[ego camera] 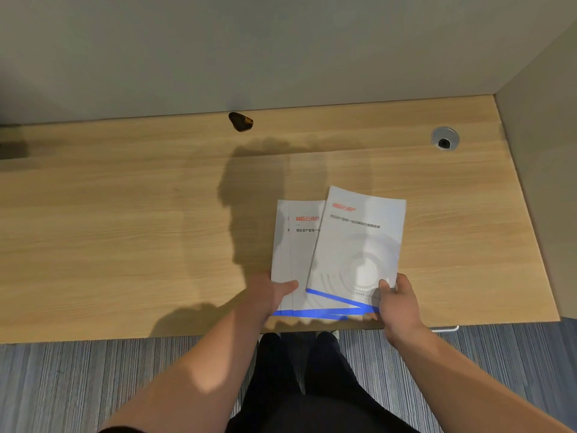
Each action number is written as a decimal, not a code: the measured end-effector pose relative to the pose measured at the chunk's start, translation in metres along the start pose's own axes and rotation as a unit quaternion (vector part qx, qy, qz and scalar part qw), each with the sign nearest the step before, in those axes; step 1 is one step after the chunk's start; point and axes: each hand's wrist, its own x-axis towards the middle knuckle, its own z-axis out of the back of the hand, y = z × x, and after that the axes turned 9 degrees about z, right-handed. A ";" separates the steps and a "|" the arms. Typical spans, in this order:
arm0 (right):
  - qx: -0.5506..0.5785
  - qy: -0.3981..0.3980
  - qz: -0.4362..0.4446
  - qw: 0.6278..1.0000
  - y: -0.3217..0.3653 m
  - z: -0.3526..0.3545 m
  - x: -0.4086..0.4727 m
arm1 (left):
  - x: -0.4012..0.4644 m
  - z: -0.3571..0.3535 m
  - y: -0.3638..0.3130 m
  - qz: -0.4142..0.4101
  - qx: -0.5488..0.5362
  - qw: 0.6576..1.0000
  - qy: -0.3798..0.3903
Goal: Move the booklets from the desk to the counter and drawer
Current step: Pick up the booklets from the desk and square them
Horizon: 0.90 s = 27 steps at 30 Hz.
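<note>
Booklets (349, 254), glossy white rectangles, blue-striped, left hand (271, 293) and right hand (398, 303) pinching corners, woodgrain desk (125, 229)

Arms: both forearms bare to past the elbow
Sleeve: a dark edge just visible at the lower left frame border
Trousers (299, 385): dark, black or near it
Shoes: light tips, mostly hidden
Hands: left (268, 295) and right (398, 304) bare, no rings or watch visible

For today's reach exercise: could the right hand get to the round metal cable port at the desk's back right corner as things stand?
Probably not yet. The bare desk leaves the path to the cable port open, but the right hand is gripping the top booklet and would have to release it first.
</note>
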 end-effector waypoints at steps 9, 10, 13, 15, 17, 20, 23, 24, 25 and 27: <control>0.015 0.037 0.022 0.999 0.002 0.012 0.004 | -0.004 -0.010 -0.002 0.020 0.075 0.992 -0.102; 0.012 0.046 0.024 0.999 0.001 0.012 0.003 | -0.007 -0.010 -0.003 0.016 0.099 0.986 -0.136; 0.038 0.102 0.000 0.994 0.002 0.011 0.002 | -0.014 -0.014 0.001 -0.092 0.200 0.941 -0.256; 0.034 0.144 -0.014 0.989 0.003 0.007 0.002 | -0.016 -0.017 0.002 -0.145 0.173 0.944 -0.240; 0.001 0.180 -0.014 0.984 0.007 -0.001 0.000 | -0.019 -0.018 -0.004 -0.117 0.088 0.974 -0.171; -0.041 0.217 -0.014 0.975 0.018 -0.017 -0.009 | -0.021 -0.013 -0.011 -0.080 0.029 0.989 -0.120; -0.086 0.242 -0.007 0.966 0.028 -0.026 -0.015 | -0.016 -0.001 -0.015 -0.055 0.053 0.994 -0.083; -0.099 0.255 -0.006 0.962 0.031 -0.027 -0.015 | -0.012 0.004 -0.016 -0.049 0.084 0.993 -0.066; -0.105 0.272 -0.003 0.957 0.035 -0.026 -0.015 | -0.011 0.009 -0.019 -0.046 0.104 0.992 -0.044; -0.085 0.323 0.005 0.943 0.046 -0.024 -0.018 | -0.007 0.014 -0.025 -0.041 0.091 0.995 -0.026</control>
